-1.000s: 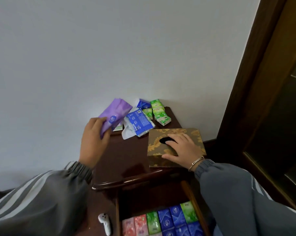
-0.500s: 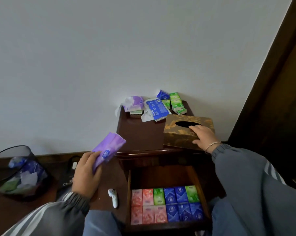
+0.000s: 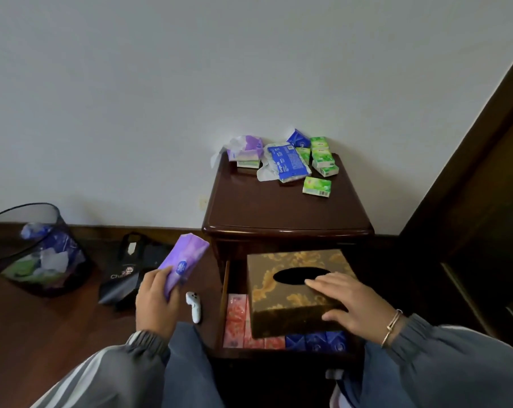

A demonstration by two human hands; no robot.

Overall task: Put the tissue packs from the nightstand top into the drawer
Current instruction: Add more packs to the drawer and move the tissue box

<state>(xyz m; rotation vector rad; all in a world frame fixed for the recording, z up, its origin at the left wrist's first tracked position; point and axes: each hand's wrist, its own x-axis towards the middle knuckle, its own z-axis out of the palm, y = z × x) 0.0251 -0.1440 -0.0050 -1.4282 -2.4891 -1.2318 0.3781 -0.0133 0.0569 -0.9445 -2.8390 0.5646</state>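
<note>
Home, looks like a bedroom. Dark wood nightstand (image 3: 278,213) against a plain white wall (image 3: 190,69), its drawer (image 3: 226,290) open and lined with tissue packs (image 3: 236,316). Wood floor (image 3: 28,334) with baseboard. Mesh bin (image 3: 37,248) with wrappers and a black bag (image 3: 125,278) on the floor. Ornate tissue box (image 3: 278,316). Dark wood frame (image 3: 470,187) at right.

Left hand (image 3: 156,301) grips a purple tissue pack (image 3: 184,263), just left of the nightstand (image 3: 278,210). Right hand (image 3: 346,301) holds the gold tissue box (image 3: 290,290) over the nightstand's open drawer (image 3: 226,290), above rows of pink and blue packs. Green packs (image 3: 317,186) and a blue pack (image 3: 289,161) sit along the nightstand's back edge.
</note>
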